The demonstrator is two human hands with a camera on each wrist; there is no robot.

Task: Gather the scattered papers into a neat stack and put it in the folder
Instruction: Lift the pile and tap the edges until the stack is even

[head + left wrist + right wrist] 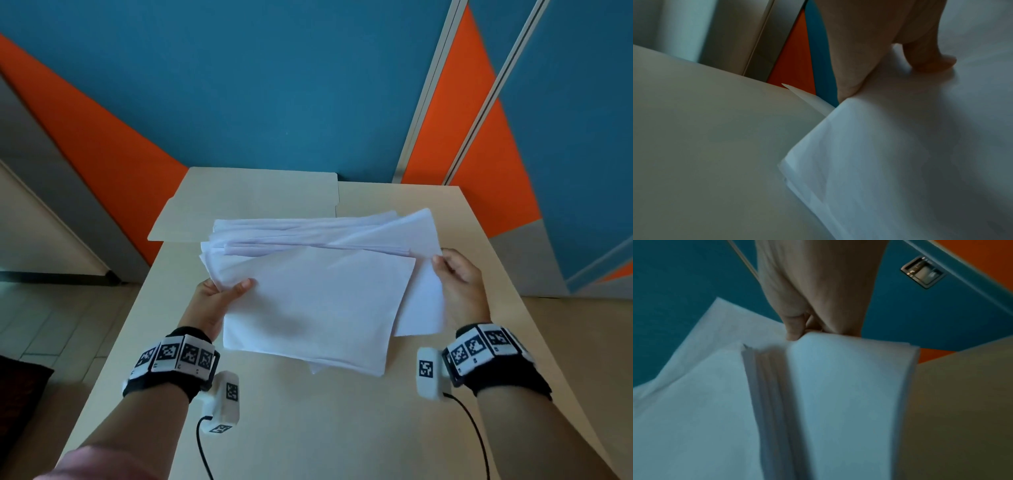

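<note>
The pale tabletop (pixel 308 428) fills the lower middle of the head view, running up to a blue and orange wall. On it, in the upper middle of the frame, lies the tan folder (pixel 253 202), shut as far as I can tell, its left part hanging past the tabletop edge, with nothing in it yet.

In front of the folder, at the centre of the frame, the papers (pixel 318 298) are gathered into one bundle, held just above the tabletop. The gathering looks done, since no loose sheet shows elsewhere. The squaring does not: edges fan out at the top, one sheet juts out at the right and a corner pokes out below. By my reading, what is left is to tap the edges even, open the folder and slide the stack in.

The bundle's long axis runs across the frame, left to right, slightly skewed, with the top sheet's near edge sloping down toward the lower right.

The left hand (pixel 219 301) grips the bundle's left edge, thumb on top. The right hand (pixel 459 277) pinches the right edge, fingers curled round the sheets.
</note>
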